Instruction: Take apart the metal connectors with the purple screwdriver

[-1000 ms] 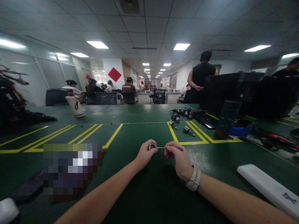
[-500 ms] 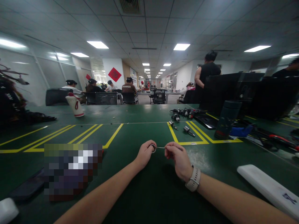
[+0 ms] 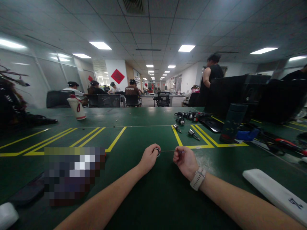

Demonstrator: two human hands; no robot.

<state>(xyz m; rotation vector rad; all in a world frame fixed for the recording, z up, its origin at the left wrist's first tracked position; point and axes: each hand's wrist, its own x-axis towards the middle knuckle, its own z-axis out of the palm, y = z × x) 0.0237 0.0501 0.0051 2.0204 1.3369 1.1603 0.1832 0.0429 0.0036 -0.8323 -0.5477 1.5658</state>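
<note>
Near the middle of the green table (image 3: 144, 198), my left hand (image 3: 149, 158) is closed on a small round ring-like roll (image 3: 157, 152), dark inside with a pale rim. A thin pale strand (image 3: 167, 151) runs level from the roll to my right hand (image 3: 185, 160). The fingers of my right hand are curled and pinched on the strand's end, and a pale watch is on that wrist. Both hands are just above the table, with a gap between them bridged by the strand.
Metal tool parts (image 3: 193, 134) lie beyond my right hand, near a dark bottle (image 3: 233, 123). A white case (image 3: 275, 191) is at right. A blurred-out object (image 3: 74, 175) and a phone (image 3: 28, 190) are at left; a white cup (image 3: 78, 108) stands farther back.
My right hand has moved a little to the right and turned, and the strand between the hands is longer. My left hand stays nearly in place. The standing person at right has shifted.
</note>
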